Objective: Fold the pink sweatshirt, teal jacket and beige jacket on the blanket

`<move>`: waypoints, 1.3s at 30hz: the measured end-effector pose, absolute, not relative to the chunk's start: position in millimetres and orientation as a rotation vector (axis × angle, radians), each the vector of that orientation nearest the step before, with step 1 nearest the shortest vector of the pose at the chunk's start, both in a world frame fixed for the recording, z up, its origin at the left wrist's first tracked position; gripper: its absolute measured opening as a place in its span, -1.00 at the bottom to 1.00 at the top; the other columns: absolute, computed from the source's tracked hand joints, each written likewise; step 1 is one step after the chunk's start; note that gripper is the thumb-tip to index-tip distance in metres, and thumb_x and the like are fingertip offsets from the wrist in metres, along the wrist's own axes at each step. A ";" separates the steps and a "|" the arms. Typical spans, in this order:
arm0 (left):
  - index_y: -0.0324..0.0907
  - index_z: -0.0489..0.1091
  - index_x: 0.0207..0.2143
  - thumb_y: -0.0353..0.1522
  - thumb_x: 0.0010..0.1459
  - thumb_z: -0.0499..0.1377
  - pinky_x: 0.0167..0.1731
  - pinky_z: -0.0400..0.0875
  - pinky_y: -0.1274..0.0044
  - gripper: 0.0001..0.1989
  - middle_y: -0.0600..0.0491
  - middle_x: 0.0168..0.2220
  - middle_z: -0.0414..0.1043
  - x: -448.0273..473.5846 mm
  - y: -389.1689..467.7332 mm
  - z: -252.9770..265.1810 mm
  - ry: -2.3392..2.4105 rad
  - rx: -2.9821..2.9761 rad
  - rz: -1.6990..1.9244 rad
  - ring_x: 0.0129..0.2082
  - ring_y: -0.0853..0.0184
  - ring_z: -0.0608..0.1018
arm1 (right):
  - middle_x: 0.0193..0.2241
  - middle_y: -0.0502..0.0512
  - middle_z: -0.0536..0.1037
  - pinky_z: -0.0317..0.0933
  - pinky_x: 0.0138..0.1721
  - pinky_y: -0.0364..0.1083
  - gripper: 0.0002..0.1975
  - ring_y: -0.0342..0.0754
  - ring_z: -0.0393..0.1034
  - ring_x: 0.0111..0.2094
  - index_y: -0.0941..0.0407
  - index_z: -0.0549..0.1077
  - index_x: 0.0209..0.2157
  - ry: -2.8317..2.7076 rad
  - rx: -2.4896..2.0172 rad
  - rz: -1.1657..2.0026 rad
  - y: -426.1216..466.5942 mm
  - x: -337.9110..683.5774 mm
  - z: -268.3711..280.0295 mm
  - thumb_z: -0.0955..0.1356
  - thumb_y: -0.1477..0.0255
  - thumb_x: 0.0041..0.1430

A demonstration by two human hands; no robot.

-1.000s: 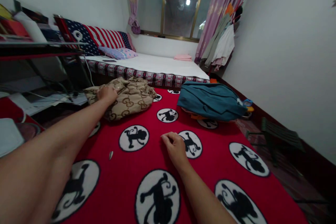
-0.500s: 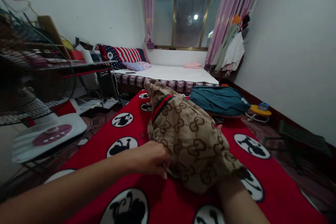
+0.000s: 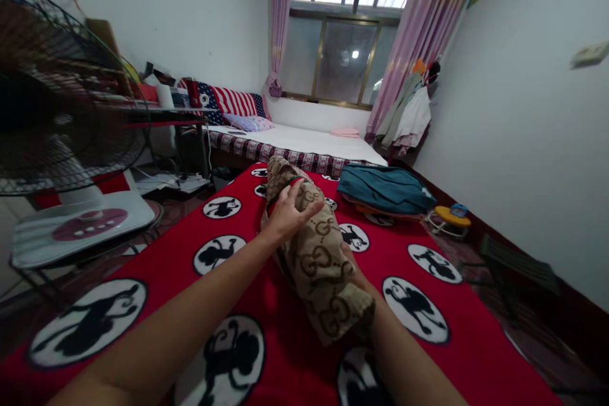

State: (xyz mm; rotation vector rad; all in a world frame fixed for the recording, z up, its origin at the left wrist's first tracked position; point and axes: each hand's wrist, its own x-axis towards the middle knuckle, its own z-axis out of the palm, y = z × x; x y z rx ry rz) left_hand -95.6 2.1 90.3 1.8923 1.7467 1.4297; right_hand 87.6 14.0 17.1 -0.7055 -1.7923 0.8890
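Observation:
A tan cloth garment point(image 3: 318, 247) with a brown letter print is bunched into a long folded shape in front of me, above the red blanket point(image 3: 162, 266). Its exact kind does not show. On its upper left side lies my left hand point(image 3: 290, 212), fingers spread over the cloth beside a bit of red and green stripe. My right hand point(image 3: 351, 260) is against the garment's right side, mostly behind it, so its fingers are hidden.
Folded teal clothes point(image 3: 385, 190) are stacked at the blanket's far right. A fan point(image 3: 57, 108) stands at the left, near a cluttered desk point(image 3: 166, 111). Beyond the blanket is a bed with a white cover point(image 3: 304, 137). A yellow stool point(image 3: 451, 217) stands at the right.
The garment has gone from spread wide to a narrower fold. My left hand has moved from its lower left edge up onto its top, its fingers now spread. The view has shifted slightly.

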 end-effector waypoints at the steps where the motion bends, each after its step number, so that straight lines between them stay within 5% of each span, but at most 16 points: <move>1: -0.08 0.05 0.32 0.05 -0.01 0.22 0.21 0.15 0.23 -0.09 -0.20 0.29 0.02 -95.1 2.4 93.1 1.835 1.907 1.349 0.25 -0.04 0.23 | -0.01 0.17 0.53 0.29 0.03 0.05 -0.50 0.10 0.40 0.01 0.09 0.43 0.05 -1.865 -0.661 0.869 9.5 82.2 16.6 0.32 0.21 0.08; 4: -0.03 0.17 0.25 -0.14 -0.17 0.35 0.11 0.24 0.17 -0.10 -0.20 0.25 0.08 -105.1 5.6 95.0 2.079 1.980 1.111 0.19 -0.15 0.28 | -0.05 0.16 0.54 0.28 -0.01 0.00 -0.53 0.08 0.40 -0.01 0.09 0.48 -0.03 -1.979 -0.560 0.797 -0.5 73.6 17.0 0.36 0.35 -0.04; 7: -0.09 0.36 0.04 -0.33 -0.17 0.29 -0.01 0.36 0.28 -0.38 -0.13 0.01 0.34 -131.7 8.8 85.7 2.117 2.041 1.071 0.01 -0.02 0.44 | -0.21 0.13 0.59 0.29 -0.07 -0.02 -0.64 0.03 0.45 -0.14 0.11 0.56 -0.21 -1.756 -0.706 0.783 3.9 80.9 17.5 0.32 0.46 -0.11; 12: -0.18 0.35 -0.41 -0.31 -0.31 0.24 -0.21 0.40 0.40 -0.70 0.09 -0.43 0.40 -189.6 1.7 72.0 1.861 1.696 1.315 -0.31 0.19 0.49 | -0.44 0.08 0.58 0.30 -0.23 -0.03 -0.70 0.00 0.44 -0.35 0.16 0.55 -0.38 -1.131 -0.996 0.799 13.4 111.1 35.4 0.31 0.42 -0.24; 19: -0.16 0.29 -0.39 -0.36 -0.33 0.15 -0.46 0.35 0.59 -0.69 0.18 -0.44 0.39 -208.6 -45.0 82.6 1.348 1.288 1.515 -0.46 0.38 0.46 | -0.44 0.02 0.53 0.25 -0.36 -0.11 -0.82 -0.06 0.41 -0.39 0.12 0.49 -0.47 -0.842 -0.807 0.392 -58.8 158.3 98.2 0.35 0.45 -0.25; 23: -0.17 0.36 -0.44 -0.35 -0.34 0.22 -0.61 0.24 0.63 -0.73 0.14 -0.52 0.43 -217.0 -70.5 66.0 1.438 1.343 0.916 -0.58 0.39 0.42 | -0.56 0.01 0.50 0.19 -0.53 -0.11 -0.82 -0.06 0.35 -0.54 0.11 0.51 -0.51 -1.170 -1.191 0.586 -62.4 220.8 78.2 0.36 0.41 -0.30; 26: -0.19 0.38 -0.62 -0.25 -0.30 0.27 -0.65 0.20 0.59 -0.79 0.08 -0.66 0.38 -238.3 -74.6 61.7 1.676 1.540 0.469 -0.64 0.34 0.39 | -0.47 0.10 0.56 0.29 -0.40 -0.01 -0.84 0.07 0.43 -0.40 0.08 0.54 -0.57 -1.686 -1.498 0.494 -47.8 259.6 61.4 0.36 0.36 -0.30; 30: -0.15 0.50 -0.49 -0.21 -0.14 0.22 -0.40 0.38 0.48 -0.80 0.01 -0.45 0.53 -236.3 -60.4 93.0 2.050 1.907 0.897 -0.42 0.21 0.52 | -0.16 0.15 0.53 0.28 -0.10 0.07 -0.76 0.10 0.39 -0.07 0.06 0.57 -0.39 -1.719 -1.305 -0.007 -38.2 239.1 75.1 0.31 0.27 -0.03; 34: -0.16 0.51 -0.18 -0.09 0.06 0.14 -0.01 0.35 0.36 -0.59 -0.08 -0.12 0.51 -159.0 -43.5 117.7 1.805 2.313 1.032 -0.07 0.11 0.50 | -0.11 0.18 0.51 0.23 -0.01 0.01 -0.76 0.03 0.39 -0.05 0.10 0.52 -0.26 -1.955 -1.139 0.149 -21.5 161.5 87.7 0.28 0.33 0.11; 37: -0.08 0.26 0.21 0.07 -0.07 0.23 0.11 0.25 0.21 -0.18 -0.17 0.24 0.20 -95.7 -32.7 103.6 1.626 2.477 0.746 0.18 -0.05 0.31 | 0.01 0.24 0.45 0.16 0.07 0.05 -0.57 0.10 0.32 0.04 0.14 0.44 -0.01 -2.185 -1.269 0.131 -1.0 119.2 65.8 0.36 0.34 0.05; 39: 0.01 0.15 0.28 0.03 -0.14 0.29 0.10 0.21 0.08 -0.08 -0.18 0.34 -0.03 -73.4 -25.0 86.4 1.687 2.482 0.559 0.26 -0.19 0.17 | 0.05 0.26 0.43 0.13 0.07 0.06 -0.42 0.13 0.29 0.06 0.16 0.33 0.12 -2.224 -1.394 0.088 9.6 109.1 42.5 0.39 0.33 0.05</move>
